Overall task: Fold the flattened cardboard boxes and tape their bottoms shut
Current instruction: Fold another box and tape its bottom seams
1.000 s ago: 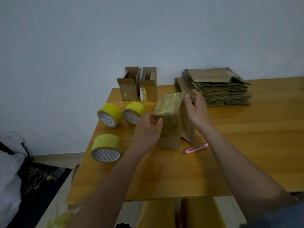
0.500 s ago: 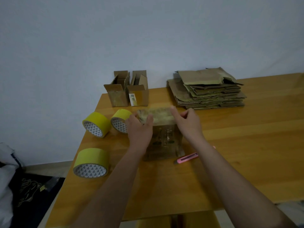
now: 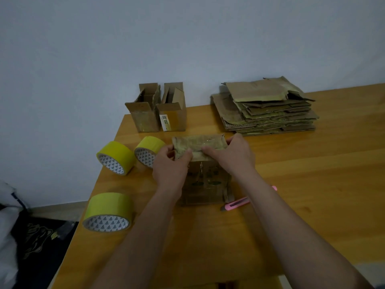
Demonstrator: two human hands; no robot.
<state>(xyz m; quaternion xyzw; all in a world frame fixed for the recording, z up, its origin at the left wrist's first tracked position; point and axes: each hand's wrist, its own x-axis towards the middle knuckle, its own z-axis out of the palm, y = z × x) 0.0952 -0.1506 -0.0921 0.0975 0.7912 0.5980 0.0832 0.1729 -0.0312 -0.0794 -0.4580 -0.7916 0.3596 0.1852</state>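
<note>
A: Where is the box?

B: The cardboard box [image 3: 205, 180] stands on the worktop [image 3: 312, 184] between both hands. The left hand [image 3: 169, 166] and right hand [image 3: 231, 156] each pinch its upper flap, thumbs on the near side.

A: And around them?

B: Three yellow tape rolls [image 3: 108, 211] lie left of the left hand. A pink cutter [image 3: 239, 203] lies under the right wrist. Beyond the hands stand two folded boxes [image 3: 158, 109] and a flattened stack [image 3: 266, 107].

No legible text — only a small white label [image 3: 164, 122], print too blurred, on one folded box [image 3: 173, 113].
</note>
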